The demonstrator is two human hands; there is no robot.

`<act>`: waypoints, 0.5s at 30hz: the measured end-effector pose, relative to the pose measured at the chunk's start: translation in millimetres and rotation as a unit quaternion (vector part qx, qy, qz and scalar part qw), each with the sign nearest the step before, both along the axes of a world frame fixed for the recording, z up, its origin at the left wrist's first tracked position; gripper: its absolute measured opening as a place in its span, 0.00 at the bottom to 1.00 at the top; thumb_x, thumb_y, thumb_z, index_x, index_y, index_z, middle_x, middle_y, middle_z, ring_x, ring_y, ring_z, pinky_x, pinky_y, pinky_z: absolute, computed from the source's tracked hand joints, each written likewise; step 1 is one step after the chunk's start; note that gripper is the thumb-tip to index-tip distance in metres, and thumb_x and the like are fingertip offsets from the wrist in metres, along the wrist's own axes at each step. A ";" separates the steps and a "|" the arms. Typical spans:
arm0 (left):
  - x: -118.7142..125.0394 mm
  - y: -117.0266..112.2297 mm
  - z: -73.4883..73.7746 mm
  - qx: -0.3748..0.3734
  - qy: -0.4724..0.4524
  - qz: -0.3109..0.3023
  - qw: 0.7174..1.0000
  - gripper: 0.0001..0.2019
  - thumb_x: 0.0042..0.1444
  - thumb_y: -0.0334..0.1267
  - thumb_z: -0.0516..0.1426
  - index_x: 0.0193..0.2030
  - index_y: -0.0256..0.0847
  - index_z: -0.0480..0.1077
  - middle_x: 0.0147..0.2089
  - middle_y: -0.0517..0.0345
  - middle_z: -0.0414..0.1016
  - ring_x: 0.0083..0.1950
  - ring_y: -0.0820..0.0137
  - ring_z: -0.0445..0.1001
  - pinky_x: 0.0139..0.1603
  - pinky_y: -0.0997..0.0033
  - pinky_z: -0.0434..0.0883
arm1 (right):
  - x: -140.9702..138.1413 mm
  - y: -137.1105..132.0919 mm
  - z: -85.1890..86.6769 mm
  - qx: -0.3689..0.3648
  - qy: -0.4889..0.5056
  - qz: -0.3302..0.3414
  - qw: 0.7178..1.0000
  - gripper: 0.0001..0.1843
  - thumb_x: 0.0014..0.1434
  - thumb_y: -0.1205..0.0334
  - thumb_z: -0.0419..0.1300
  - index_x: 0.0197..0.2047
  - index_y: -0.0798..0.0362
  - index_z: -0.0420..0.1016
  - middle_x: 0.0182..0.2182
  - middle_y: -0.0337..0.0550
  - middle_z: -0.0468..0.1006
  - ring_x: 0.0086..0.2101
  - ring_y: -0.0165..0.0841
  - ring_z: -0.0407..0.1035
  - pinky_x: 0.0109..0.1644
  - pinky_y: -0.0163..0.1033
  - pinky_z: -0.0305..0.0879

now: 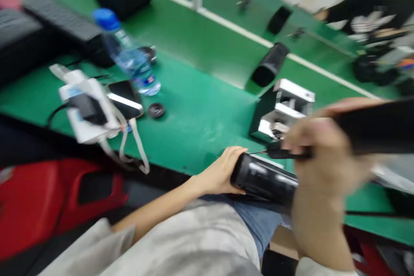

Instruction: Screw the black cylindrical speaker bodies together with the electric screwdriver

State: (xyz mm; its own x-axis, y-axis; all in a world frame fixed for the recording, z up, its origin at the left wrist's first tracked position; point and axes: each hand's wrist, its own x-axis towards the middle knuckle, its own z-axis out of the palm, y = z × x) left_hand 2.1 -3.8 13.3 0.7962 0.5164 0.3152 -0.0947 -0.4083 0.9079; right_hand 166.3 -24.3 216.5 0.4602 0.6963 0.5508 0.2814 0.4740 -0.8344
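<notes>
Left of centre on your green desk [194, 120], a clear plastic bottle [134, 62] with a blue cap looks to hold clear liquid; blur hides the level. Below it lie a dark smartphone [126, 89], a ridged black disc [157, 111] and a white power strip [77, 127] bearing a black adapter [86, 108]. Right of centre stands a block fixture [296, 89] with white faces and recesses. At lower centre, your left hand [223, 174] curls round the left end of a glossy black cylinder [268, 181], forearm reaching up from lower left. Your blurred right hand [326, 142] arches over its other end, fingers pinching a slim black tool [276, 151]. Its thin shaft points left to the cylinder's upper edge; you cannot tell whether they touch.
</notes>
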 end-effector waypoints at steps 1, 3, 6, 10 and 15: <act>-0.9 0.3 1.7 -0.021 0.013 0.004 1.000 0.63 0.49 0.48 0.84 0.84 0.50 0.52 0.79 0.34 0.64 0.80 0.35 0.67 0.80 0.26 0.71 | -1.9 3.8 -2.4 0.010 -0.002 0.016 1.000 0.11 0.70 0.68 0.73 0.51 0.51 0.76 0.31 0.34 0.73 0.23 0.30 0.69 0.25 0.34 0.72; -2.7 3.3 4.6 -0.050 0.037 0.012 0.998 0.59 0.52 0.44 0.83 0.82 0.51 0.55 0.78 0.38 0.65 0.80 0.37 0.67 0.81 0.29 0.70 | -3.0 11.6 -9.3 -0.005 0.025 0.049 0.998 0.10 0.71 0.66 0.71 0.49 0.49 0.74 0.29 0.32 0.72 0.20 0.29 0.67 0.23 0.35 0.69; -3.6 6.3 9.5 -0.078 0.062 0.008 0.995 0.56 0.51 0.39 0.82 0.81 0.51 0.58 0.78 0.41 0.67 0.80 0.36 0.68 0.83 0.29 0.69 | -0.6 16.3 -19.1 -0.033 0.069 0.054 0.996 0.13 0.72 0.59 0.72 0.45 0.49 0.71 0.27 0.32 0.70 0.20 0.28 0.65 0.23 0.35 0.67; -2.5 3.9 16.6 -0.108 0.080 0.015 0.991 0.57 0.47 0.34 0.82 0.79 0.51 0.59 0.78 0.41 0.67 0.81 0.34 0.67 0.84 0.26 0.67 | 1.7 13.6 -24.7 -0.047 0.059 0.076 0.994 0.18 0.73 0.52 0.73 0.43 0.49 0.69 0.26 0.34 0.69 0.20 0.29 0.62 0.23 0.37 0.65; -1.2 1.2 23.1 -0.114 0.090 0.022 0.989 0.54 0.49 0.32 0.79 0.79 0.51 0.58 0.78 0.41 0.66 0.80 0.37 0.68 0.83 0.29 0.69 | 2.9 16.1 -23.4 -0.044 0.052 0.113 0.991 0.19 0.72 0.50 0.73 0.41 0.50 0.69 0.24 0.34 0.68 0.19 0.29 0.61 0.23 0.36 0.62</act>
State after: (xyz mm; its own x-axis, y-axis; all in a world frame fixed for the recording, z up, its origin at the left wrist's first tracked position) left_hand 0.9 -2.6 36.5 0.8039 0.5933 0.0417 0.0904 -0.1912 0.9774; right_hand 169.2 -8.3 193.1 0.3380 0.8311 0.4416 0.0871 0.4396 -0.8940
